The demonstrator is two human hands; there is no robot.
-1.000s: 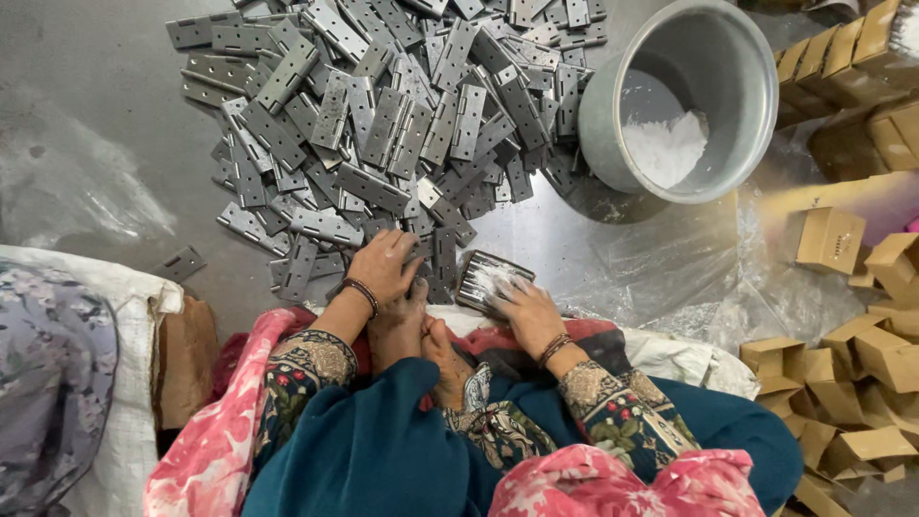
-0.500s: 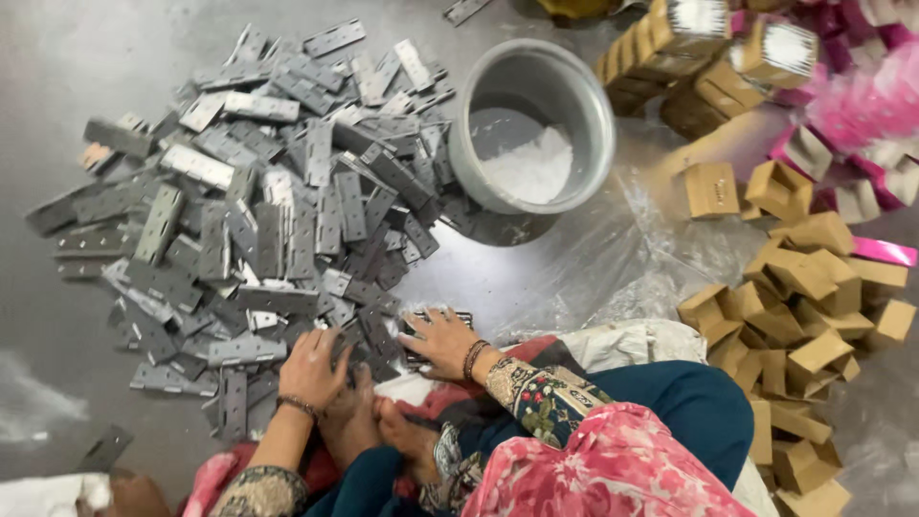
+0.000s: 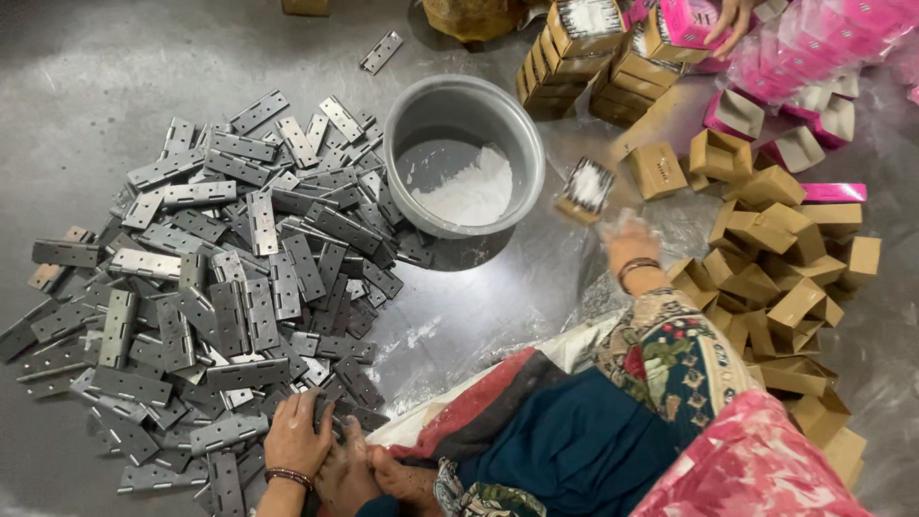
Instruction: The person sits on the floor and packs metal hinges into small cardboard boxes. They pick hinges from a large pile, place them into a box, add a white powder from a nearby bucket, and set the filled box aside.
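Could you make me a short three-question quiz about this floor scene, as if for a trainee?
1. True or false: the left hand rests on the pile of grey metal hinges.
2. What lies inside the round metal pot? A) hinges B) white powder C) pink boxes
3. Fill in: the right hand is stretched out just short of a small brown box, blurred, its top showing ____ contents.

Key
1. True: it lies at the near edge of the pile.
2. B.
3. White. The hand is blurred too and does not appear to hold the box. More brown boxes lie heaped beside it.
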